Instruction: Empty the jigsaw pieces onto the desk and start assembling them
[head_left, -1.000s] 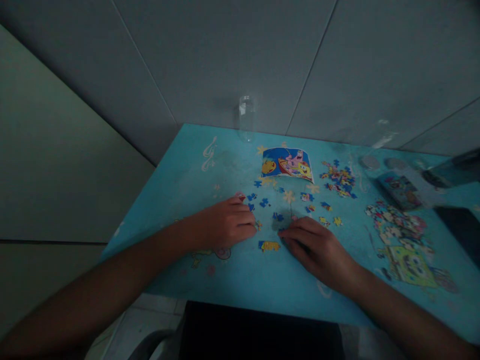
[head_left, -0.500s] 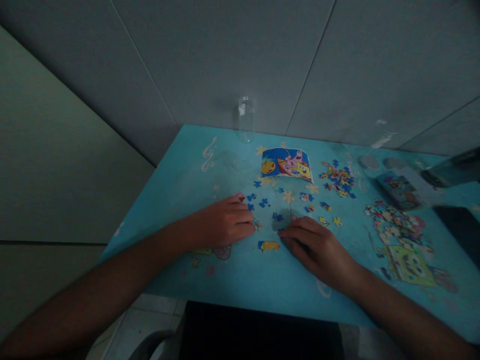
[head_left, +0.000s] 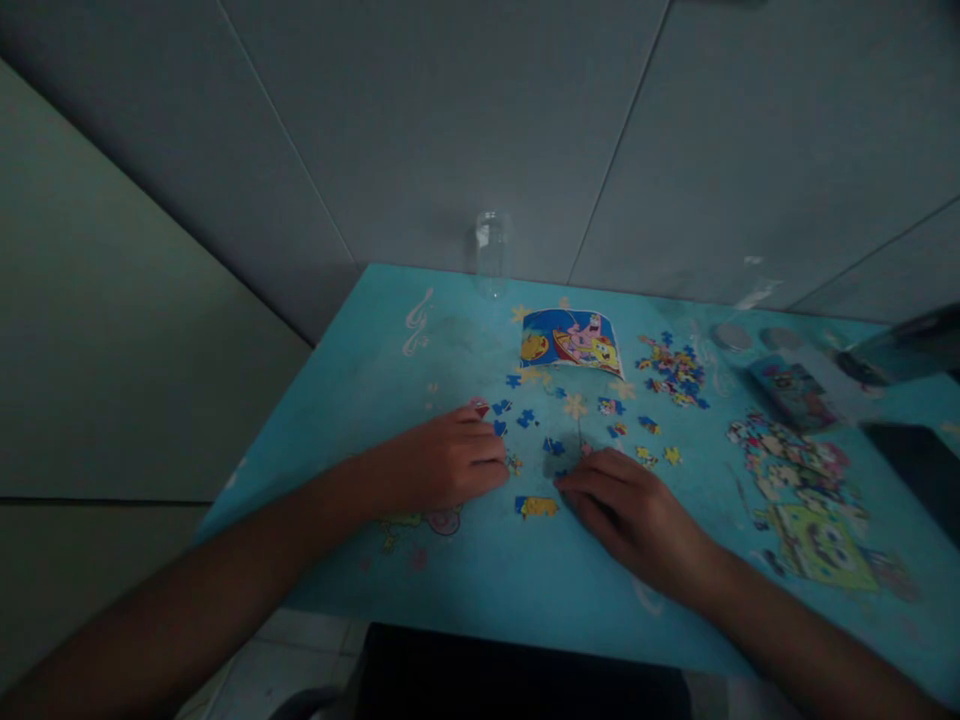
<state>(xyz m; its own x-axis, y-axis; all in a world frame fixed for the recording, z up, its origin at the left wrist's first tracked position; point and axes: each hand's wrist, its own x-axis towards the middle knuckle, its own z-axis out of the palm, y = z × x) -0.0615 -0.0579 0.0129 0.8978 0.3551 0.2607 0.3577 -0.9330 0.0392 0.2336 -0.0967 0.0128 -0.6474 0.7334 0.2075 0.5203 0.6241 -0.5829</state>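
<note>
My left hand (head_left: 457, 460) rests on the table with its fingers curled and together; anything under them is hidden. Loose jigsaw pieces lie close to its fingertips, among them a small yellowish piece (head_left: 514, 464) and a red-and-pink piece (head_left: 479, 406). My right hand (head_left: 626, 500) is closed in a pinch, low over the table, with a bit of a blue puzzle piece (head_left: 561, 474) showing at its fingertips. Between the hands lies a short joined strip of yellow and blue pieces (head_left: 536, 506). Several blue pieces (head_left: 528, 417) are scattered just beyond.
Behind the pieces stands a curved picture card (head_left: 571, 340). A clear jar (head_left: 492, 255) is near the wall. Two piles of pieces (head_left: 671, 368) (head_left: 787, 455) lie to the right, with a small box (head_left: 793, 393), round lids (head_left: 731, 337) and a dark flat object (head_left: 911, 475).
The whole scene sits slightly lower in the view as the head tilts up. Both hands keep nearly the same place and pose relative to the pieces.
</note>
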